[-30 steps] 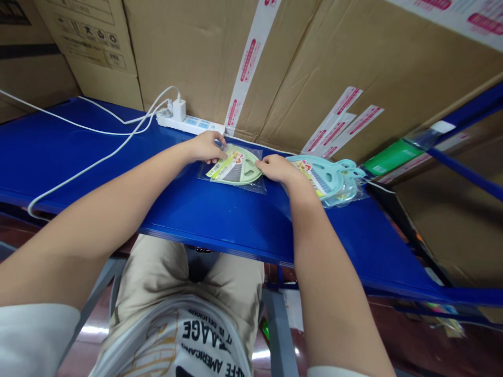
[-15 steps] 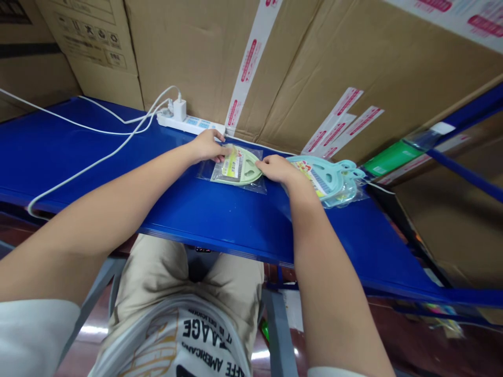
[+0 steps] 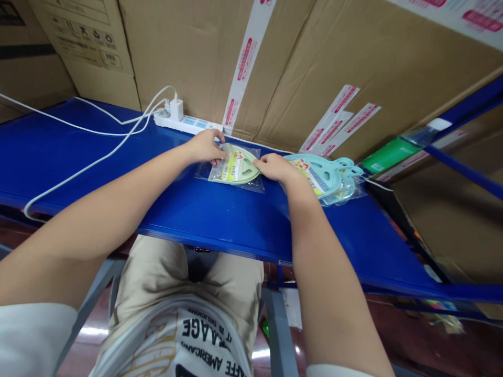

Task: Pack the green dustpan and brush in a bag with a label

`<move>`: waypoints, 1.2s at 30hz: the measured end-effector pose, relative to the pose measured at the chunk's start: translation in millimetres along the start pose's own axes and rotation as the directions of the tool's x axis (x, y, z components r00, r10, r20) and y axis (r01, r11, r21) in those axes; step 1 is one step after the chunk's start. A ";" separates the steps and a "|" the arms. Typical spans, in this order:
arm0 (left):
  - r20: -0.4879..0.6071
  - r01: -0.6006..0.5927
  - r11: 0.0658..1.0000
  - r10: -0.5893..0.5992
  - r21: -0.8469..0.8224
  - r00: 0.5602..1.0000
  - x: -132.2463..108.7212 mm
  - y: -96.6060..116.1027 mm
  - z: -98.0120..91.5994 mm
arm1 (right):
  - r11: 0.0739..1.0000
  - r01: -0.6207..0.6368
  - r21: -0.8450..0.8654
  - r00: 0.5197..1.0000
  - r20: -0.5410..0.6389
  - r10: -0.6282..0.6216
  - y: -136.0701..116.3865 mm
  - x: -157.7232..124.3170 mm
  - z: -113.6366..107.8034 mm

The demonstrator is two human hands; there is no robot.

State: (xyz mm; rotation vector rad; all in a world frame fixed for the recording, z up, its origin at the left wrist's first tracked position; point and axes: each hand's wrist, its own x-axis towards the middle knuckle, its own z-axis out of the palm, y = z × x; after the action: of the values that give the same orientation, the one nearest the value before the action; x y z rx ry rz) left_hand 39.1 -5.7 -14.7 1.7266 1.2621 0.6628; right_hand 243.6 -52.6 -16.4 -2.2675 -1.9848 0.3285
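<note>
Green plastic disc flat in clear bag, long axis crosswise, left hand, right hand

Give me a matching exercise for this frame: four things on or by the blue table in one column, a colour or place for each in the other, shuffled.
Things:
1. bagged disc
2. stack of discs
3. power strip
4. cardboard boxes

Descriptions:
A. white, at the back of the blue table, cables plugged in
B. pale green, between the left hand and right hand
C. brown, taped, behind the table
D. light blue, beyond the right hand

Pairs: 1-B, 2-D, 3-A, 4-C
</note>
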 end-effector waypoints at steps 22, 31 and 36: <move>0.065 -0.073 0.993 0.067 0.096 0.996 5.2 -9.0 -15.0 | 0.824 -0.301 0.479 0.953 0.186 0.240 12.5 -31.0 -30.8; 0.064 0.011 0.939 -0.035 0.344 0.997 5.1 -12.7 -32.9 | 0.797 -0.344 0.496 0.938 0.216 0.271 16.9 -29.6 -30.8; 0.042 0.035 0.894 -0.060 0.447 0.997 7.2 -11.7 -36.6 | 0.752 -0.355 0.555 0.935 0.210 0.286 18.6 -27.9 -30.0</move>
State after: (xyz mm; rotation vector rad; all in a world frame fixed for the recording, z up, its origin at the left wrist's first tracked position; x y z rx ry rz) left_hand 6.3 14.5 -8.0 2.0583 1.4959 0.3032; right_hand 265.2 -81.0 11.1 -2.1703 -1.2478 0.9737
